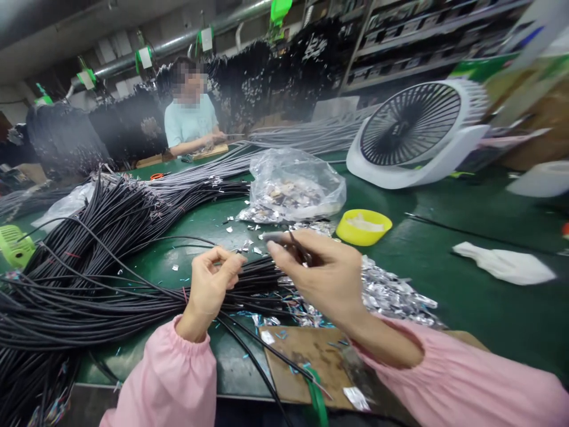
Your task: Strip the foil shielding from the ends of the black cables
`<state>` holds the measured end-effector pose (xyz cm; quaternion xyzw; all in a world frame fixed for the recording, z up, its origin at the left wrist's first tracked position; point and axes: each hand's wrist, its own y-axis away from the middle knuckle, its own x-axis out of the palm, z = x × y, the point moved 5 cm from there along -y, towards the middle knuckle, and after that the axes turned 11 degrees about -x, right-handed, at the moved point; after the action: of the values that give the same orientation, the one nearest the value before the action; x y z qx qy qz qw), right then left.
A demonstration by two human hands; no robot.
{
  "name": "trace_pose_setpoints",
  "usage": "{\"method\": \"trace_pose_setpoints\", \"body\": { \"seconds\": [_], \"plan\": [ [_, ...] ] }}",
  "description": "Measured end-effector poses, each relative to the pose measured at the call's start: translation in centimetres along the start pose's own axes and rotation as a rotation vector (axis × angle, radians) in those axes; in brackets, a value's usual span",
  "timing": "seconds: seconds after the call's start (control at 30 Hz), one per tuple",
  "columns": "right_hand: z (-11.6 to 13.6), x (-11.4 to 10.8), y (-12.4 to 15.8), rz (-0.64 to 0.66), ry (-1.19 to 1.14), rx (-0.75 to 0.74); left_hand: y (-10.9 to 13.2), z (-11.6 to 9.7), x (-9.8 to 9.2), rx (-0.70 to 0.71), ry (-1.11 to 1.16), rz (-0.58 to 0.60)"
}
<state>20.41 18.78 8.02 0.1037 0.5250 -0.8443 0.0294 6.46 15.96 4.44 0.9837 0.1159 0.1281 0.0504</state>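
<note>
My left hand (pixel 213 279) is closed, thumb and forefinger pinched at the end of a thin black cable (pixel 189 238) that runs in from the left. Just right of it, my right hand (pixel 326 273) is curled round a small dark tool (pixel 306 252), mostly hidden by the fingers; its kind cannot be made out. A grey cover sits on one fingertip of that hand. Below both hands lies a bundle of black cables (pixel 262 279), their stripped ends toward the right. Scraps of silver foil (pixel 391 290) are heaped beside my right wrist.
A big cable pile (pixel 102 237) covers the left side. Farther back are a clear plastic bag (pixel 297 184) of scraps, a yellow dish (pixel 364 227), a white fan (pixel 413 130) and a seated co-worker (pixel 191 121). A brown board (pixel 302 362) lies at the near edge.
</note>
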Motion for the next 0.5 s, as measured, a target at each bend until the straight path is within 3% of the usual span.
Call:
{"method": "trace_pose_setpoints", "body": {
  "seconds": [0.1, 0.23, 0.37, 0.5],
  "plan": [
    [-0.7, 0.9, -0.2, 0.149, -0.148, 0.102, 0.1, 0.0, 0.3, -0.035, -0.054, 0.064],
    [-1.0, 1.0, 0.2, 0.142, -0.177, 0.197, 0.3, 0.5, 0.9, -0.033, -0.129, 0.096],
    [-1.5, 0.8, 0.7, 0.11, -0.18, 0.324, 1.0, 0.7, 1.2, 0.184, -0.288, -0.087],
    [-1.2, 0.4, 0.6, 0.061, -0.086, 0.27, 2.4, 0.4, 1.7, 0.459, -0.595, -0.322]
  ]
}}
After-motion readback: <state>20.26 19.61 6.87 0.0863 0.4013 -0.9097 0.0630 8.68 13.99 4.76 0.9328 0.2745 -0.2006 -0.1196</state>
